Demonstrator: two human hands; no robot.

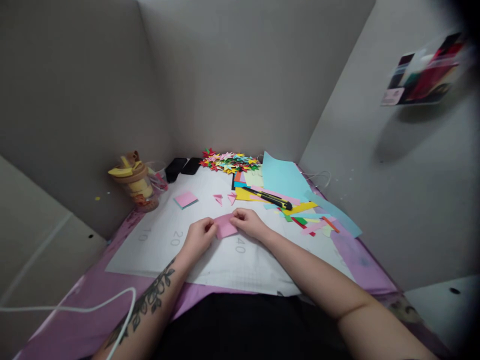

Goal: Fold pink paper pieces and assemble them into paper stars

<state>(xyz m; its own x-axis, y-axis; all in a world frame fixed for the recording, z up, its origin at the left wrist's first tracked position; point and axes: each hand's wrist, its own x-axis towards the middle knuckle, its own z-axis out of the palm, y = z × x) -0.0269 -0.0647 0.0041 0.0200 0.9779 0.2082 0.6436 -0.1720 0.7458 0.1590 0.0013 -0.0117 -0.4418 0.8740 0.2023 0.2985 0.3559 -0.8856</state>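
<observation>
A pink square of paper [225,227] is stretched between my two hands, just above the white sheet [150,215] on the table. My left hand [201,233] pinches its left edge. At its upper right corner my right hand [248,221] grips it with thumb and fingers. Two small folded pink paper pieces [218,199] lie just beyond the square. Farther left rests a stack of small paper squares [186,199] with pink on top. Right of the folded pieces, a black and yellow utility knife [272,198] lies across coloured paper.
Folded paper stars [228,161] are heaped at the back. Light blue paper [285,175] and cut paper strips [311,220] spread over the right side. A lidded cup [139,187] and black flat objects [183,167] stand at left. A white cable [93,306] crosses near my left forearm.
</observation>
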